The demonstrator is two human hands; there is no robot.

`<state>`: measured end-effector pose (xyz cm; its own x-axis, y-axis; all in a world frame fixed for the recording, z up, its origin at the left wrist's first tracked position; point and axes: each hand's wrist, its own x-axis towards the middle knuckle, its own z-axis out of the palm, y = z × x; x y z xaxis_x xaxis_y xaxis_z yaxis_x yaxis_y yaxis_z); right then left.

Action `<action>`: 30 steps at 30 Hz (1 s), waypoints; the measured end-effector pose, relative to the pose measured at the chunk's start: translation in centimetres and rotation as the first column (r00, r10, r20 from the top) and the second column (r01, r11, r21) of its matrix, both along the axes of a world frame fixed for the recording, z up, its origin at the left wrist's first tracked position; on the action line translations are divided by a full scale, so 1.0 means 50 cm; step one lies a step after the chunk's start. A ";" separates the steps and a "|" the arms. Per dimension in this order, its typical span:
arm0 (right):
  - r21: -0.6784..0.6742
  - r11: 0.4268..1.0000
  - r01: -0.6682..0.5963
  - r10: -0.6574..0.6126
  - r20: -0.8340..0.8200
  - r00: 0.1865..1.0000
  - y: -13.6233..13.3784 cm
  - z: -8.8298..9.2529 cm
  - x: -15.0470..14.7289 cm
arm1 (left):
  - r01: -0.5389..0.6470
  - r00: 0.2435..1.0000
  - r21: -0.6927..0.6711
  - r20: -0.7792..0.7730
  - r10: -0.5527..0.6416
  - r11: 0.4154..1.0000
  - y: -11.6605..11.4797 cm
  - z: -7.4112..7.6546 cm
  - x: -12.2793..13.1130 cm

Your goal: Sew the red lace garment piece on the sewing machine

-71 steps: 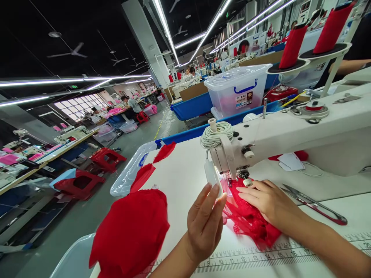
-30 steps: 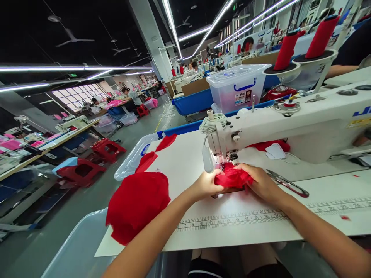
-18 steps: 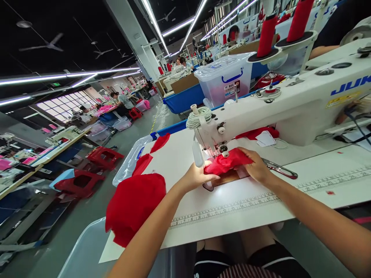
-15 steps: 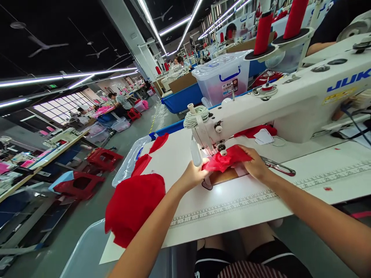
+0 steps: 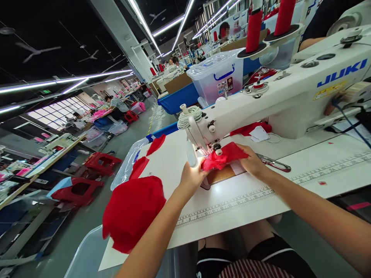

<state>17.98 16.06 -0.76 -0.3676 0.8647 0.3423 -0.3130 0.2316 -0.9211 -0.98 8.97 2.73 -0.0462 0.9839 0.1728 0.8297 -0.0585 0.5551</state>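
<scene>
A small red fabric piece (image 5: 223,157) lies bunched under the needle of a white sewing machine (image 5: 284,96). My left hand (image 5: 191,178) pinches its left edge, lit by the machine's lamp. My right hand (image 5: 251,162) is closed on its right side and presses it to the table. Both hands sit just in front of the presser foot.
A heap of red fabric (image 5: 131,212) lies at the white table's (image 5: 246,204) left front, with two red pieces (image 5: 150,154) behind it. Red-handled scissors (image 5: 275,165) lie right of my hand. A clear lidded box (image 5: 220,75), red thread cones (image 5: 269,19), red stools (image 5: 87,177) and other workers are around.
The fabric was spread flat under my open hands; it has since been gathered up and both hands closed on it at the needle. The view has pulled back and tilted right.
</scene>
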 end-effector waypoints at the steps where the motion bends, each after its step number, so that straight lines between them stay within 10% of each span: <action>1: -0.005 1.000 -0.011 0.011 -0.004 1.000 0.000 0.000 0.000 | 0.003 1.000 0.005 -0.010 -0.003 1.000 0.000 -0.002 -0.001; 21: 0.154 0.984 -0.085 0.052 0.203 0.978 0.012 0.012 0.028 | 0.244 0.889 0.205 -0.438 -0.134 0.948 0.009 -0.045 -0.017; 26: 0.296 0.895 -0.334 0.155 0.496 0.854 0.013 0.014 0.051 | 0.456 0.769 0.313 -0.610 -0.191 0.833 -0.003 -0.068 -0.021; 30: 0.510 0.749 -0.423 -0.059 0.688 0.724 0.013 -0.006 0.041 | 0.531 0.712 0.369 -0.682 -0.166 0.763 -0.005 -0.084 -0.015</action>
